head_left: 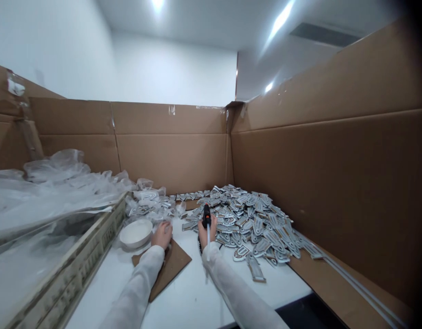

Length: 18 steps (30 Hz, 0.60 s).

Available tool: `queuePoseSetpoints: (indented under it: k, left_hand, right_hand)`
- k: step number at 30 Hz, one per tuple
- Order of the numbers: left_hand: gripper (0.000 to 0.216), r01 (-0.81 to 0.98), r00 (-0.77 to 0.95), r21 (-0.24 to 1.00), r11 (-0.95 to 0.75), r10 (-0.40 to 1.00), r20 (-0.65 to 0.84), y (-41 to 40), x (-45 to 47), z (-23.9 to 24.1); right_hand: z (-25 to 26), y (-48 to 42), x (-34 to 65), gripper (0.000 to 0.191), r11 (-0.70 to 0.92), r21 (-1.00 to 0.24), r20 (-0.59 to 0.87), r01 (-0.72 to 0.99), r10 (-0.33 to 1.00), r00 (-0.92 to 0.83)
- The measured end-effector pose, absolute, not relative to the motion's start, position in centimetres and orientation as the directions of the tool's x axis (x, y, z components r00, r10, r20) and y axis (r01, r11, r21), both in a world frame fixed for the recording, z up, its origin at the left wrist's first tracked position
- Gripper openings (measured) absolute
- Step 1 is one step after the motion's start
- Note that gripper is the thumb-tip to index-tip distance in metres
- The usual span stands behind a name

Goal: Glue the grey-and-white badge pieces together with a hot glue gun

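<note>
My right hand (206, 232) is wrapped round a black hot glue gun (206, 214) with orange parts. A pale glue stick (208, 242) sticks out of its rear end toward me. My left hand (162, 235) is over the brown board (174, 265), its fingers curled in; what they hold, if anything, is hidden. Left of that hand stands a white bowl (136, 232). A large heap of flat grey-and-white tag-like pieces (252, 224) lies beyond and to the right of the glue gun.
A pale plastic crate (97, 251) with clear plastic bags (60, 192) stands at the left. More bagged pieces (151, 201) lie behind the bowl. Tall cardboard walls (173, 151) enclose the back and right of the white table (197, 301). White strips (355, 283) run along the right.
</note>
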<state>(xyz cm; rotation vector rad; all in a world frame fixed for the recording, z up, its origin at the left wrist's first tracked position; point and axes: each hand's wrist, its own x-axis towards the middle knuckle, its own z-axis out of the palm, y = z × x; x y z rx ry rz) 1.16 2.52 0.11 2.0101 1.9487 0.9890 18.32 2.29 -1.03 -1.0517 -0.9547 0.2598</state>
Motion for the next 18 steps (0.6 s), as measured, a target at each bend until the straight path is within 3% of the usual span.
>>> queuePoseSetpoints:
  k: [5, 8, 14, 18]
  left_hand:
    - [0.035, 0.531, -0.026, 0.715, -0.454, 0.835, 0.550, 1.2, 1.6, 2.7]
    - [0.035, 0.351, -0.031, 0.739, -0.575, 0.782, 0.623, -0.2, 2.0, 4.4]
    - [0.036, 0.385, 0.016, 0.817, -0.429, 0.889, 0.458, 0.0, 1.6, 3.5]
    - [0.042, 0.539, -0.010, 0.756, -0.371, 0.895, 0.446, 0.5, 1.3, 1.7]
  right_hand:
    - [-0.2, 1.4, 17.9, 0.023, 0.533, -0.828, 0.532, 0.177, 0.646, 0.547]
    - [-0.1, 1.1, 17.7, 0.021, 0.527, -0.829, 0.542, 0.189, 0.674, 0.501]
    - [0.1, 0.9, 17.6, 0.014, 0.491, -0.840, 0.536, 0.231, 0.684, 0.495]
    - [-0.2, 1.2, 17.9, 0.009, 0.444, -0.875, 0.475, 0.191, 0.713, 0.517]
